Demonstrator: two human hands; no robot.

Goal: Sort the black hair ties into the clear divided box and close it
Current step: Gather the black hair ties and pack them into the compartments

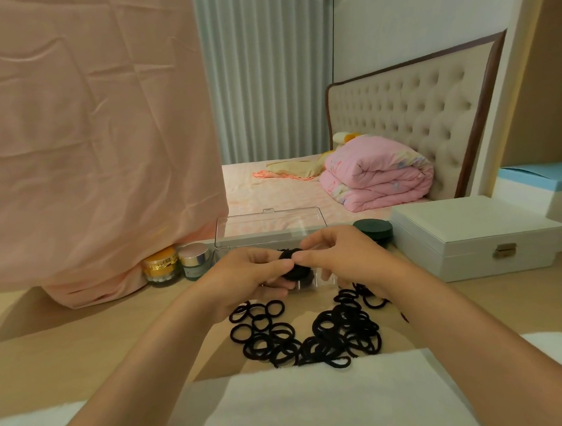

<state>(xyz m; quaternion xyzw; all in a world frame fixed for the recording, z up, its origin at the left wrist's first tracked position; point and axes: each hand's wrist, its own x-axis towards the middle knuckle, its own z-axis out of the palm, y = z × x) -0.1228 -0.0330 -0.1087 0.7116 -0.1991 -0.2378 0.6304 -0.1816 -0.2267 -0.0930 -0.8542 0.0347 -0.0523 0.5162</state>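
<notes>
Hair ties (291,265) gripped above open box's (322,279) front compartments.

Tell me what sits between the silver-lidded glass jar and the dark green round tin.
The open clear divided plastic box fills that stretch, as the head view shows.

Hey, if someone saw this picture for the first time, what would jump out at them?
The left hand and right hand meet mid-frame, both pinching a bunch of black ties over the open clear box. Nearer the camera, a loose pile of ties sprawls on the table. A big pink cloth fills the upper left.
</notes>
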